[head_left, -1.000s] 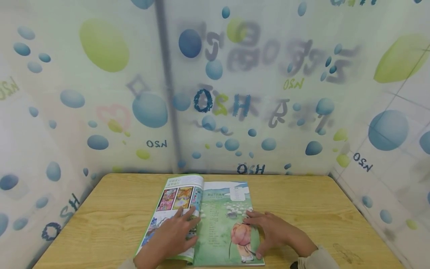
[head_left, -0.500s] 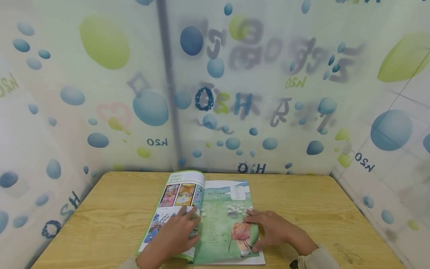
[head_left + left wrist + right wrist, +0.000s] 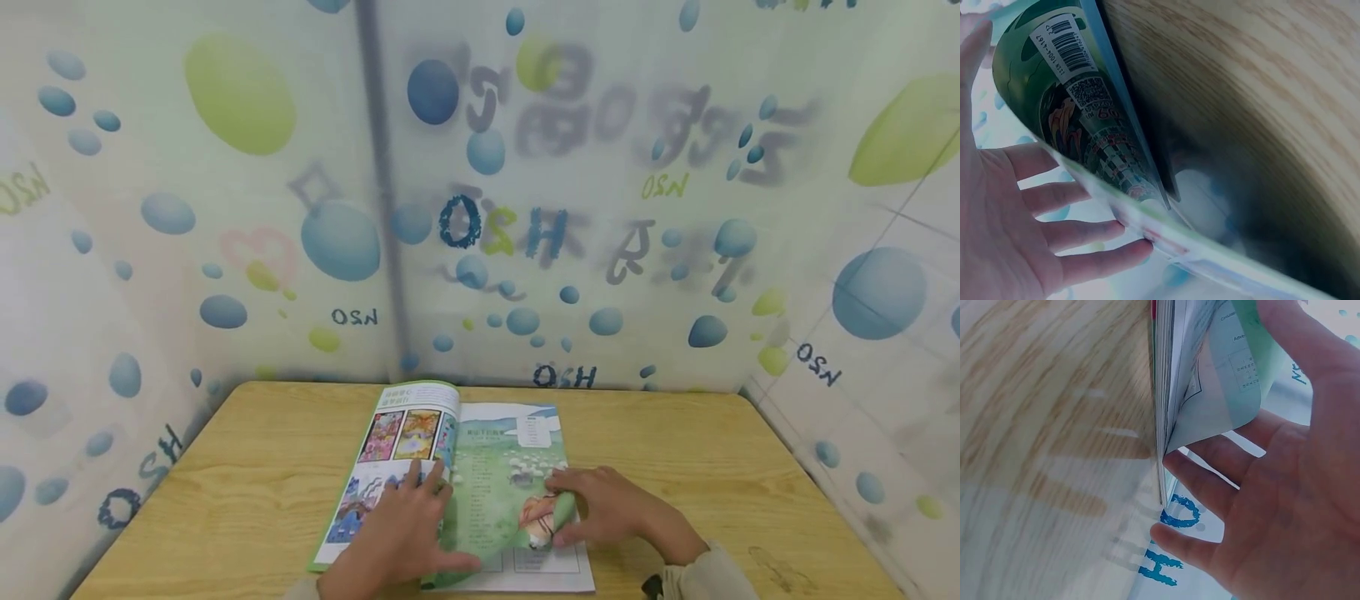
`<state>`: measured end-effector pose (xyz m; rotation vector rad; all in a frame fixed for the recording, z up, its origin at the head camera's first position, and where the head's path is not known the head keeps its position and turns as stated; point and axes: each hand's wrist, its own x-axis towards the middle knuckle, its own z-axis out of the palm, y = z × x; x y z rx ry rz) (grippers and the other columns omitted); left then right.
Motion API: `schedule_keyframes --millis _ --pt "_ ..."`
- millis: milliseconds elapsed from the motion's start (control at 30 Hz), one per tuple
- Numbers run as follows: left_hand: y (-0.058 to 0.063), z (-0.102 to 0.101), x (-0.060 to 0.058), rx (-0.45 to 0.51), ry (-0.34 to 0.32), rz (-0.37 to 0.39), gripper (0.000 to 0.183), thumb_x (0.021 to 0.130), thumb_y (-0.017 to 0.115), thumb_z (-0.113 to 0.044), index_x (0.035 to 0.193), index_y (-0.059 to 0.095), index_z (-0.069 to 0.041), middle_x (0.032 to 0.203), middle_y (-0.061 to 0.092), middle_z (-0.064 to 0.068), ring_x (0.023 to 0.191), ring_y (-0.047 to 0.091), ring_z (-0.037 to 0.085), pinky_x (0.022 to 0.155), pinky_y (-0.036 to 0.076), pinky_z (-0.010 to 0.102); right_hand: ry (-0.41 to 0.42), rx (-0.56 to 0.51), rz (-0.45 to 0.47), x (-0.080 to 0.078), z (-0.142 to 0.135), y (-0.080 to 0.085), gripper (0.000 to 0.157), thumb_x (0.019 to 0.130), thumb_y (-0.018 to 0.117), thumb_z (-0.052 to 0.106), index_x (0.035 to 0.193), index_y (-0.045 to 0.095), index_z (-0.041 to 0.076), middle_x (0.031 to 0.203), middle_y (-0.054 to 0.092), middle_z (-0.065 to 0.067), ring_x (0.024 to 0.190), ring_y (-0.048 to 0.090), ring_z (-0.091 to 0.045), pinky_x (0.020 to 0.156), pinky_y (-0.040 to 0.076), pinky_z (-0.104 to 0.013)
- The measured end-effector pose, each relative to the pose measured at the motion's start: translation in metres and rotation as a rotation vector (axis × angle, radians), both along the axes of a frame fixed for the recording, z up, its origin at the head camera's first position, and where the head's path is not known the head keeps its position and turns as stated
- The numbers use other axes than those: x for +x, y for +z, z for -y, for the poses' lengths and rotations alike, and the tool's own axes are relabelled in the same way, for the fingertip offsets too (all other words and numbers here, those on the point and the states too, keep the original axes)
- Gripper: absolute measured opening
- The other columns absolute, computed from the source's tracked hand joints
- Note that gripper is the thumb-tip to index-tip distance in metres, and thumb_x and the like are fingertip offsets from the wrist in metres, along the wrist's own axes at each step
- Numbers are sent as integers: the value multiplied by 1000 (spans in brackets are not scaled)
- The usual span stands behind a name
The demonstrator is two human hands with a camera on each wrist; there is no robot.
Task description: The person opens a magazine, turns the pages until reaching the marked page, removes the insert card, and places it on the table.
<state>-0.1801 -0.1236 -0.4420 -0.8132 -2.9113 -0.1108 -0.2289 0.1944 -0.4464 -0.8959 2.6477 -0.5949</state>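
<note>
An open magazine [image 3: 472,492] lies on the wooden table. My left hand [image 3: 401,533] rests with spread fingers on its illustrated left page [image 3: 356,510], thumb reaching over the lower part of the right side. The left wrist view shows the curved back cover [image 3: 1065,47] with a barcode above the fingers. At the lower right, my right hand [image 3: 615,508] pinches the edge of a green illustrated page [image 3: 487,475], which bends upward and bares a white page [image 3: 547,575] beneath. In the right wrist view, the lifted page [image 3: 1229,394] stands away from the page stack, against the thumb and fingers.
The wooden table [image 3: 675,442] extends on both sides of the magazine. Behind it hangs a pale curtain [image 3: 450,333] printed with blue and green drops and "H2O" lettering, which also runs along the left and right sides.
The right page's lower corner has lifted and curled leftward in my right hand, exposing the white page below. My left thumb has spread out to the right across the bottom of the page.
</note>
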Motion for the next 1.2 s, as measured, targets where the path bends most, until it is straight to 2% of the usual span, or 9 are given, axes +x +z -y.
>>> schedule_keyframes --millis 133,267,600,733,867,967,1100,1200 --pt "0 -2 2 -28 6 -29 111 62 53 -95 121 68 -3 138 54 20 121 51 49 72 52 64 4 -25 9 0 0 2 80 79 72 64 138 58 12 139 59 -4 131 52 -32 103 42 -56" --pt "0 -3 5 -50 3 -61 113 60 52 -96 122 68 -3 138 54 19 119 52 46 71 53 61 3 -39 32 1 -2 2 82 81 70 64 141 55 10 140 58 -5 132 51 -33 103 42 -56" --pt "5 4 4 -48 6 -42 92 73 57 -85 117 70 -5 136 55 19 121 55 40 74 53 62 -10 -93 77 2 -8 4 75 91 58 63 144 52 10 146 52 -7 137 44 -35 107 36 -60" --pt "7 7 3 -10 -16 -40 90 77 60 -79 131 62 -7 140 53 20 124 55 40 76 53 63 -59 -160 78 4 -9 9 64 101 47 54 147 48 10 148 50 -9 138 42 -36 108 34 -62" --pt "5 10 1 21 -82 -126 94 80 66 -69 151 41 -12 150 44 19 132 50 38 83 51 61 -156 -214 35 4 -10 9 58 106 37 48 152 42 12 154 42 -12 142 36 -38 111 27 -64" --pt "3 11 0 42 -156 -224 98 80 71 -61 157 30 -18 159 33 16 140 40 34 95 46 59 -228 -210 3 3 -12 7 65 105 38 51 157 30 13 160 31 -12 145 28 -40 113 21 -63" --pt "2 10 0 50 -259 -307 93 80 76 -52 157 32 -26 164 23 10 147 28 31 106 37 61 -266 -187 16 2 -12 4 79 100 48 55 159 20 11 163 21 -14 147 22 -42 114 21 -62" --pt "1 9 -1 0 -308 -355 81 81 75 -48 152 42 -30 164 25 7 149 26 30 107 36 61 -235 -152 30 1 -12 0 90 93 60 57 159 22 8 163 22 -15 147 22 -41 114 23 -62"
